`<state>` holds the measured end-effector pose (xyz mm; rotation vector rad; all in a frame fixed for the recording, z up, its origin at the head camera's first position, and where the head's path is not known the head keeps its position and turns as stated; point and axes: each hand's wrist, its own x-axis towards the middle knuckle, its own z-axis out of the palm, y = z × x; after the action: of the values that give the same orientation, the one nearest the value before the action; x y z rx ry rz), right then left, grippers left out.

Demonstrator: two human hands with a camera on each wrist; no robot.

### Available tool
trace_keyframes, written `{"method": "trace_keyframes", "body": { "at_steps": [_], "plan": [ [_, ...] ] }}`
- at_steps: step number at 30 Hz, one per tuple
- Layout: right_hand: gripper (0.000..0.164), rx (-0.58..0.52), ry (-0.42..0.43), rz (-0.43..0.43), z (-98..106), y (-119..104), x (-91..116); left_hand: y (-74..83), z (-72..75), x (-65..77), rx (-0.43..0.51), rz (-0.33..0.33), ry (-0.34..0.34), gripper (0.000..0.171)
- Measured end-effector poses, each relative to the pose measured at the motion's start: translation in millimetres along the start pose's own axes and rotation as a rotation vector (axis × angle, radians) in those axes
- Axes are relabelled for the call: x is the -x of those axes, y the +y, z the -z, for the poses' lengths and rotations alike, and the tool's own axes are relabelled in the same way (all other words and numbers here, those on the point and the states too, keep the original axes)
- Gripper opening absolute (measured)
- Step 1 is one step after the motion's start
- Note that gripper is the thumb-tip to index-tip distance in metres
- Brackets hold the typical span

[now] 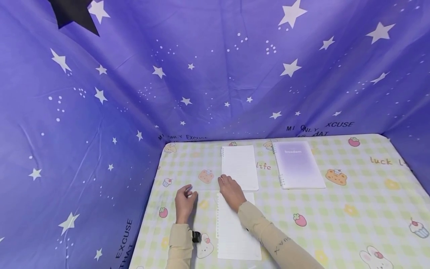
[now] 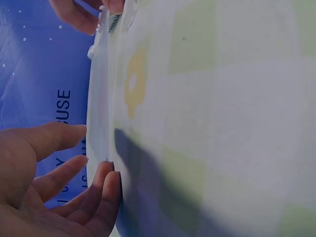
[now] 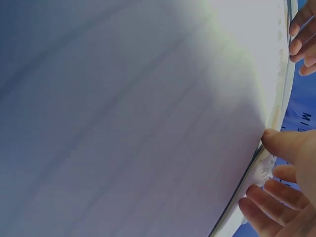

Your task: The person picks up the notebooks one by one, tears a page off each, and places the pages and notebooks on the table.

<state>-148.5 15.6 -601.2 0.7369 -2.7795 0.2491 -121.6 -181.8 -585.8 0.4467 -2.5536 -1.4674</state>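
A loose-leaf notebook (image 1: 239, 168) lies open at the far middle of the table, lined page facing up. From its ring side a clear, see-through cover (image 1: 205, 176) spreads left, with the tablecloth print showing through. My right hand (image 1: 231, 190) holds the lower end of the ring spine, thumb on the near side and fingers beyond. At the cover's near-left corner is my left hand (image 1: 184, 203); its fingertips touch the edge, while thumb and forefinger stay apart. Lined loose sheets (image 1: 238, 239) with punched holes lie nearer me, partly under the right forearm.
To the right lies a closed purple ring notebook (image 1: 299, 164) marked "freedom". The checked tablecloth (image 1: 336, 220) covers the table. A purple star-printed curtain (image 1: 208, 82) hangs along the table's back and sides.
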Motion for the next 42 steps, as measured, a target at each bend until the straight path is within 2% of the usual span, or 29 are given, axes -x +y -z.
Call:
{"method": "trace_keyframes", "body": {
  "at_steps": [9,12,18,26,37,38,42],
  "plan": [
    [0.046,-0.034,0.034,-0.026,-0.1,0.5,-2.5,4.4,1.3,-8.1,0.013,0.031,-0.016,0.038],
    [0.046,-0.025,0.019,-0.036,-0.1,0.4,-3.4,5.8,2.0,-10.2,0.036,0.044,-0.023,0.040],
    [0.054,-0.027,-0.009,-0.070,0.6,-1.6,-4.1,6.5,1.4,-14.0,0.056,0.098,-0.014,0.045],
    [0.047,0.004,0.057,-0.039,-1.5,-0.3,-3.5,2.5,-2.2,-23.3,0.047,0.187,-0.013,0.046],
    [0.046,0.000,0.092,-0.041,-6.7,-1.0,-5.1,-0.8,-1.9,-27.1,0.055,0.176,0.019,0.037],
    [0.045,-0.001,0.093,-0.040,-6.8,-1.4,-5.2,0.4,-1.6,-27.6,0.052,0.189,0.017,0.034],
    [0.043,-0.008,0.053,-0.054,-3.6,-3.4,-6.4,-0.6,-1.7,-31.0,0.061,0.161,0.053,0.028]
  ]
}}
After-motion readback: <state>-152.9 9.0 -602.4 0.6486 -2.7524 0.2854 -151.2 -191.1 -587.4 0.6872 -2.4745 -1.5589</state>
